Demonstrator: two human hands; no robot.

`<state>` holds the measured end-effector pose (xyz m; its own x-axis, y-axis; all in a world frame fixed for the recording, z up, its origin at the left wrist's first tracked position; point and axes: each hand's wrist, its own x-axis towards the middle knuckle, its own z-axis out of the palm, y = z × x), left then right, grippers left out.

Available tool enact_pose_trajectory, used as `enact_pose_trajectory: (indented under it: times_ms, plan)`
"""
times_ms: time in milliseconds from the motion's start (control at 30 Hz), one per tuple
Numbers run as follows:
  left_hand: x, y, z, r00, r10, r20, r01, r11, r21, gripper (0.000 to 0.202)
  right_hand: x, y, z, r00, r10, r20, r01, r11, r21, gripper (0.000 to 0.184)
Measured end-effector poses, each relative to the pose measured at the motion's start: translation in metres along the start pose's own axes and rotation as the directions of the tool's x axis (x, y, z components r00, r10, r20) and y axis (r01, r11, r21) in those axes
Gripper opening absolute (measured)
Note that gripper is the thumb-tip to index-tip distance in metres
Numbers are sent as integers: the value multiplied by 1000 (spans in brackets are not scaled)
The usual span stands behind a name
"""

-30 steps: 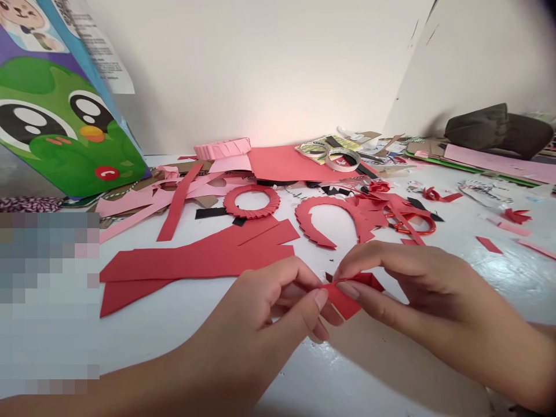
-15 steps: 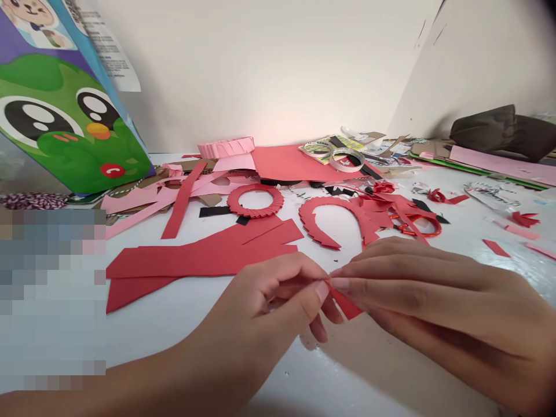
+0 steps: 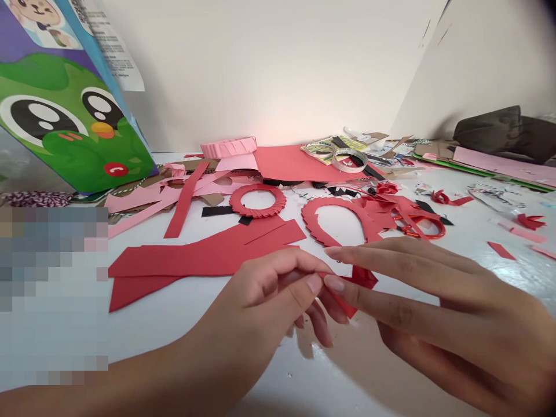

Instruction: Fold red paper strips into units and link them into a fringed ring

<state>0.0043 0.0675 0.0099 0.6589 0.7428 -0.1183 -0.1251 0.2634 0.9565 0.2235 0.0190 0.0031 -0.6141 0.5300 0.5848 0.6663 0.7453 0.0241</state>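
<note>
Head view: a person's left hand (image 3: 264,295), fingers curled, pinches a red paper scrap (image 3: 360,281) between thumb and fingers, the pinched end hidden from view. The right hand (image 3: 438,307) lies open, fingers spread, its thumb pressed on the scrap just beside the left thumb. The scrap hangs between the two hands, above a white table (image 3: 282,370). Just left of the hands lie broad red paper strips (image 3: 195,260); just beyond the fingertips, a red fringed loop (image 3: 310,217) with its scalloped edge. Further left sit a red fringed ring (image 3: 258,188), a long red strip (image 3: 185,200) and tangled pink strips (image 3: 143,200). Red offcuts (image 3: 382,202) pile up to the right. At the far edge of the table are a pink fringed band (image 3: 228,147), a red sheet (image 3: 282,162) and a roll of tape (image 3: 350,169). A green printed carton (image 3: 65,116) leans at far left; a dark bag (image 3: 486,130) rests on a pink sheet (image 3: 499,165) at far right.
</note>
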Motion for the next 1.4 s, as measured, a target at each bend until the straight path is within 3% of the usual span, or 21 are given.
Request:
enact_pose_trajectory:
  times_ms: [233, 400, 500, 600, 700, 900, 1133, 1233, 1400]
  plan:
    - [1, 0, -3, 1000, -11, -27, 11, 1000, -4, 21, 1, -1, 2, 999, 43, 16, -44, 998, 47, 45]
    - [3, -1, -5, 998, -40, -44, 42, 998, 37, 23, -2, -3, 0, 963, 268, 43, -270, 939, 212, 52]
    - [3, -1, -3, 996, -50, -76, 55, 996, 71, 24, 2, -3, 1, 861, 508, 29, -475, 782, 403, 37]
    - [2, 1, -1, 995, -69, -70, 77, 990, 118, 24, 9, -1, 4, 762, 624, 171, -579, 539, 612, 28]
    - [3, 1, 1, 995, -83, -47, 89, 986, 140, 25, 15, 0, 8, 713, 612, 341, -628, 342, 699, 27]
    - [3, -2, 3, 992, -96, -76, 111, 970, 218, 25, 20, 0, 10, 681, 565, 465, -642, 155, 751, 18]
    - [2, -3, 3, 993, -84, -80, 102, 961, 257, 24, 22, 1, 10, 640, 646, 416, -605, 89, 792, 37]
    - [4, -2, 2, 995, -66, -73, 79, 981, 180, 26, 24, 2, 10, 674, 579, 458, -602, 71, 796, 17]
    - [4, -3, 0, 996, -81, -25, 84, 989, 124, 22, 22, 5, 9, 702, 518, 489, -626, 122, 770, 24]
